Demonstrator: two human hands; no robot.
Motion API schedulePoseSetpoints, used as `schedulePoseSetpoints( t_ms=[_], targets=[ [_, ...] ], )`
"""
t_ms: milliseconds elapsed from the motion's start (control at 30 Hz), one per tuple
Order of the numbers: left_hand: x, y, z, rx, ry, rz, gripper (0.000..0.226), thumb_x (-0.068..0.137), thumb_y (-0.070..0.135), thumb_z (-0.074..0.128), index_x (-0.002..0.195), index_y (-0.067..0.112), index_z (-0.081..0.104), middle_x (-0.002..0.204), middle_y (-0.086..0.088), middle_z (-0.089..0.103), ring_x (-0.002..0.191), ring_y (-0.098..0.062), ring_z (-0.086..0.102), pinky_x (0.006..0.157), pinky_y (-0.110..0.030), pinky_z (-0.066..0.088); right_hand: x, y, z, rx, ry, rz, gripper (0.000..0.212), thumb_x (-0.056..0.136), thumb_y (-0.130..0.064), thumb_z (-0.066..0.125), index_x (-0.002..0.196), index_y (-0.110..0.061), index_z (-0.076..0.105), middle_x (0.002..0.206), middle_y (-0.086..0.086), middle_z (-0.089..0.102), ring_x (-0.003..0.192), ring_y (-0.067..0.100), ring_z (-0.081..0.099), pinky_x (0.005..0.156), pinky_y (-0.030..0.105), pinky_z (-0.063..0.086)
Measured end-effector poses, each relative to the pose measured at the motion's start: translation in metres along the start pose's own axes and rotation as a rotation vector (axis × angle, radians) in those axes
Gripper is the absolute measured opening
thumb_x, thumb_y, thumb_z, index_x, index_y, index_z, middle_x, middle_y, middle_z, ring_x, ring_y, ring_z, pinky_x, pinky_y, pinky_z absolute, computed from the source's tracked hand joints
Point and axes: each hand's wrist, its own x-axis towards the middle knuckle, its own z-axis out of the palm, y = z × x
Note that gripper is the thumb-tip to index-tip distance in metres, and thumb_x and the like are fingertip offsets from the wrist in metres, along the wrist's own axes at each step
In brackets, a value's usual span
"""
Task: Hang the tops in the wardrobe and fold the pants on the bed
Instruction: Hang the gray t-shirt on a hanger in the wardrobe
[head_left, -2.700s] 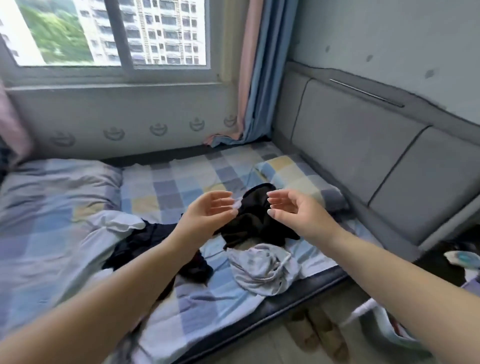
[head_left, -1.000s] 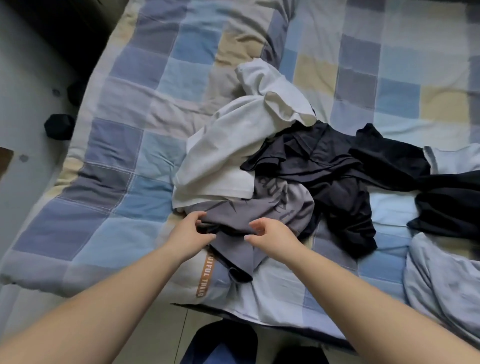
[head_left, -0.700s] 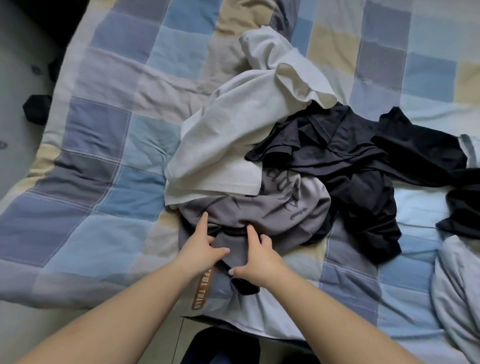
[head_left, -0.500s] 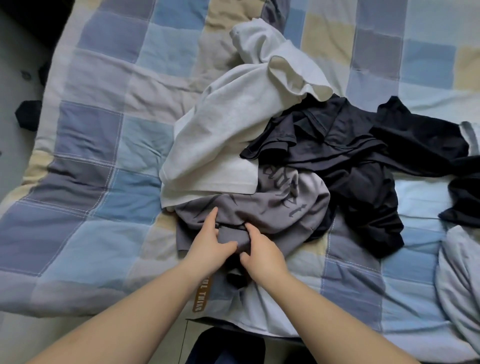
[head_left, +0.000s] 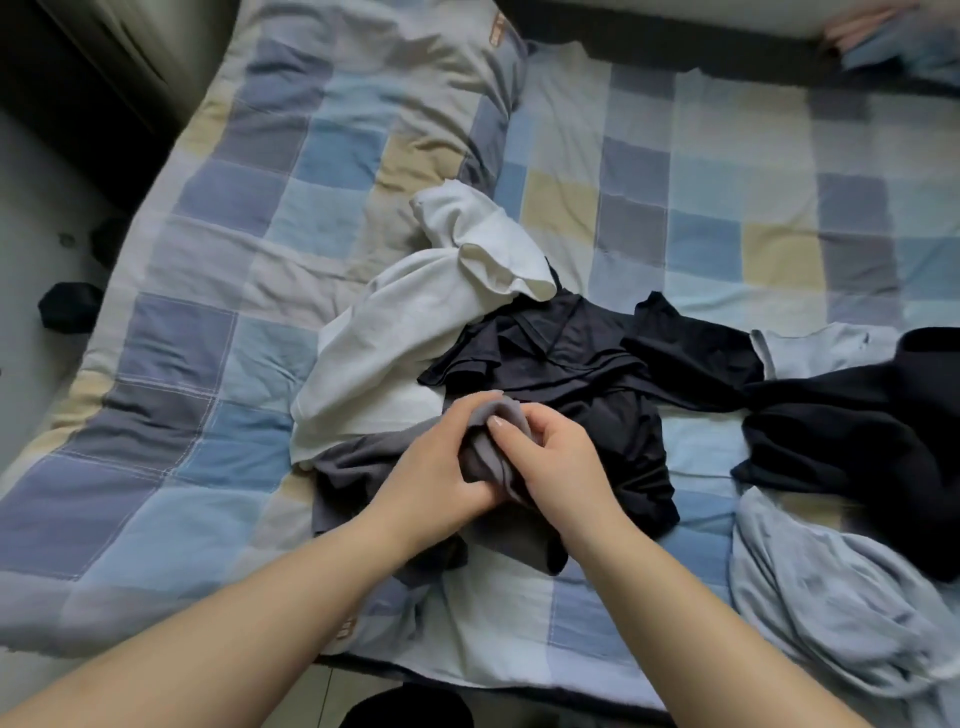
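A heap of clothes lies on the checked bed. My left hand (head_left: 436, 467) and my right hand (head_left: 550, 457) both grip a bunched fold of a grey garment (head_left: 353, 467), lifted a little off the quilt at the near edge. A white top (head_left: 395, 338) lies crumpled behind it. A black garment (head_left: 582, 364) spreads to the right of my hands. Another dark garment (head_left: 852, 426) lies further right, and a pale blue-grey garment (head_left: 831, 597) sits at the near right.
The checked quilt (head_left: 218, 364) covers the left half of the bed, the matching sheet (head_left: 727, 197) the far right. The floor (head_left: 36, 270) runs along the left with a dark object (head_left: 70, 304) on it. Another dark object (head_left: 405, 709) lies at the near edge.
My hands have closed on the grey garment and gathered its cloth into a bunch between them, lifting it slightly. The camera has pulled back, showing more of the bed.
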Motion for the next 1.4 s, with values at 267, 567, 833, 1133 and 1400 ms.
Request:
schedulePoseSetpoints(
  t_ms=[267, 567, 833, 1133, 1400],
  targets=[
    [-0.005, 0.149, -0.02, -0.243, 0.353, 0.017, 0.018, 0.066, 0.024, 0.067, 0.082, 0.016, 0.067, 0.078, 0.002, 0.072, 0.077, -0.009, 0.066, 0.075, -0.036, 0.055, -0.069, -0.101, -0.089, -0.059, -0.049, -0.265, 0.046, 0.072, -0.048, 0.067, 0.116, -0.041, 0.057, 0.117, -0.018, 0.064, 0.113, -0.002, 0.056, 0.094, 0.022, 0.044],
    [-0.024, 0.371, -0.027, -0.21, 0.449, 0.268, 0.007, 0.072, 0.026, 0.069, 0.074, 0.021, 0.064, 0.073, 0.004, 0.067, 0.074, -0.014, 0.063, 0.07, -0.031, 0.052, -0.124, -0.207, -0.142, -0.242, -0.223, -0.4, 0.045, 0.07, -0.039, 0.076, 0.107, -0.047, 0.051, 0.11, -0.027, 0.062, 0.106, -0.011, 0.055, 0.088, 0.019, 0.046],
    [-0.057, 0.53, -0.065, -0.315, 0.622, 0.481, 0.004, 0.08, 0.02, 0.07, 0.083, 0.02, 0.067, 0.092, -0.011, 0.072, 0.091, -0.026, 0.069, 0.086, -0.045, 0.056, -0.168, -0.26, -0.195, -0.478, -0.027, -0.609, 0.031, 0.08, -0.03, 0.065, 0.089, -0.057, 0.052, 0.083, -0.041, 0.059, 0.08, -0.017, 0.055, 0.062, 0.001, 0.04],
    [-0.058, 0.525, -0.073, 0.056, 0.746, 0.344, 0.021, 0.083, 0.027, 0.066, 0.1, 0.019, 0.057, 0.094, -0.003, 0.065, 0.097, -0.026, 0.063, 0.084, -0.039, 0.051, -0.195, -0.332, -0.238, -0.21, 0.12, -0.606, 0.014, 0.081, -0.006, 0.047, 0.078, 0.004, 0.056, 0.07, 0.005, 0.056, 0.07, 0.015, 0.046, 0.063, 0.031, 0.038],
    [-0.073, 0.502, -0.027, 0.075, 0.533, 0.39, 0.074, 0.089, 0.037, 0.063, 0.148, 0.014, 0.025, 0.121, -0.005, 0.06, 0.106, -0.019, 0.06, 0.088, -0.031, 0.049, -0.218, -0.377, -0.247, 0.212, 0.159, -0.483, 0.026, 0.089, 0.002, 0.042, 0.079, -0.009, 0.063, 0.08, 0.015, 0.062, 0.075, 0.026, 0.058, 0.067, 0.036, 0.048]
  ],
)
